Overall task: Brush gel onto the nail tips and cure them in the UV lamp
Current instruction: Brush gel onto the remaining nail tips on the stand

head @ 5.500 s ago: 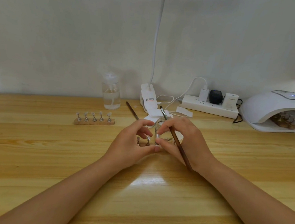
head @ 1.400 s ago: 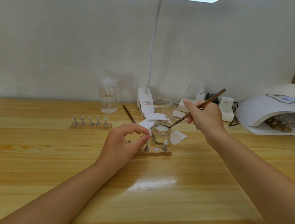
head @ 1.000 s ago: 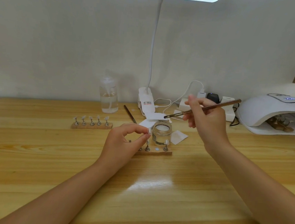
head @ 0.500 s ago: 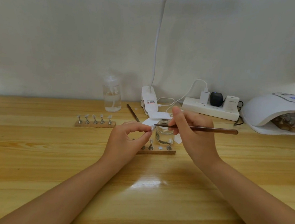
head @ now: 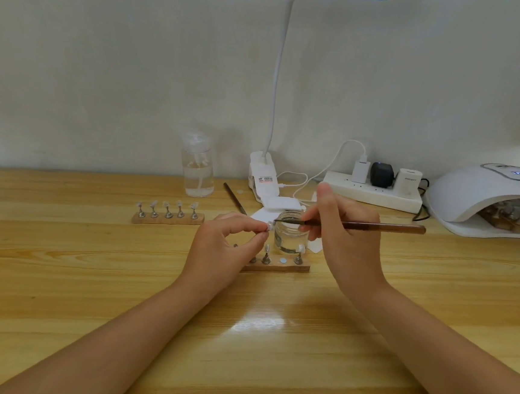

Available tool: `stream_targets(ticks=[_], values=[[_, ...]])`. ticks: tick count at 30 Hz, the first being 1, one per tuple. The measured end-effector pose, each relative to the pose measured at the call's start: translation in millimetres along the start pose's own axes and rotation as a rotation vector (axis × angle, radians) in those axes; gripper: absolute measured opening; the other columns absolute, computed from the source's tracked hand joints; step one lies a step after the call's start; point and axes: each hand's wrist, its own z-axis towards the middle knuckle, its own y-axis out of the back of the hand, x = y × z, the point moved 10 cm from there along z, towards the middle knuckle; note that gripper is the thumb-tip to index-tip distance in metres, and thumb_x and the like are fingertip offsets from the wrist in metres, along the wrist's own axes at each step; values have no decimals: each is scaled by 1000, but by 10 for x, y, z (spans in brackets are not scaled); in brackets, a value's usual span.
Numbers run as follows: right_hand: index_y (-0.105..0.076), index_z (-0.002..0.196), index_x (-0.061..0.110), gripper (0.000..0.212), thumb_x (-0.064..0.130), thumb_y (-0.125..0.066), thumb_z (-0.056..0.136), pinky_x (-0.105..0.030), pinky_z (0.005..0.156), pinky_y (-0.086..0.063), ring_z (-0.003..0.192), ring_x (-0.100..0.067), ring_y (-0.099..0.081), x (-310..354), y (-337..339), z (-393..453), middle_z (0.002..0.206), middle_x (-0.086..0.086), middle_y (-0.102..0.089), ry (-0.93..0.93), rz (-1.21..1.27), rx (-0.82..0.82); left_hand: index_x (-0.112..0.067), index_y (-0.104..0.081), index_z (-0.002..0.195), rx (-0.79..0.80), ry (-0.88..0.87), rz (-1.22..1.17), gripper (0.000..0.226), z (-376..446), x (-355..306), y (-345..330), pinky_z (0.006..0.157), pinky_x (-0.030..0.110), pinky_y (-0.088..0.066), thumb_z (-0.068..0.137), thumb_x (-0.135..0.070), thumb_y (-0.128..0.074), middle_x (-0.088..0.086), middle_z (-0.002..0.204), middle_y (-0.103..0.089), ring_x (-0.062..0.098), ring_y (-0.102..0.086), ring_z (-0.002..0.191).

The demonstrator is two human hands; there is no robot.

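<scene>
Brush (head: 353,225) tip now meets pinched nail tip (head: 269,227) — right hand (head: 347,240) gripping, left hand (head: 226,244) pinching.

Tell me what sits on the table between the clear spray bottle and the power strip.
In the head view, the desk lamp's white clip base stands between the spray bottle and the power strip, with white cables looping beside it.

Spray bottle (head: 197,168), power strip (head: 373,194)
</scene>
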Motion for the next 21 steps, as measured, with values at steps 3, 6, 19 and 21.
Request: stream_targets(ticks=[3,6,19,21], values=[[-64,58,20,37,40,-47,83,-8,51,-42,50,0,-57,-6,-36,-15,51,12,-62,9,-40,25,-22,-69,82,-2,-6,7,20,2,-5,1,76,7,-44,76,-4,-70,-6,81,-67,12,-61,88],[-64,59,20,38,46,-45,79,-8,50,-42,49,0,-57,-17,-61,-29,50,13,-61,-9,-40,43,-22,-70,82,1,-5,4,19,1,-7,-2,78,7,-44,76,-4,-70,-7,81,-67,10,-61,88],[-64,59,20,34,26,-50,90,-9,50,-41,47,0,-55,30,-80,-35,49,15,-59,49,-75,56,-23,-70,79,1,13,-11,19,-2,12,-10,75,13,-47,75,-4,-70,-6,80,-67,13,-61,87],[-64,59,19,35,24,-50,91,-7,50,-40,48,2,-56,27,-80,-39,48,16,-59,48,-74,61,-25,-70,78,3,18,-18,21,-6,13,-12,71,17,-47,75,-4,-70,-6,80,-67,14,-61,87]])
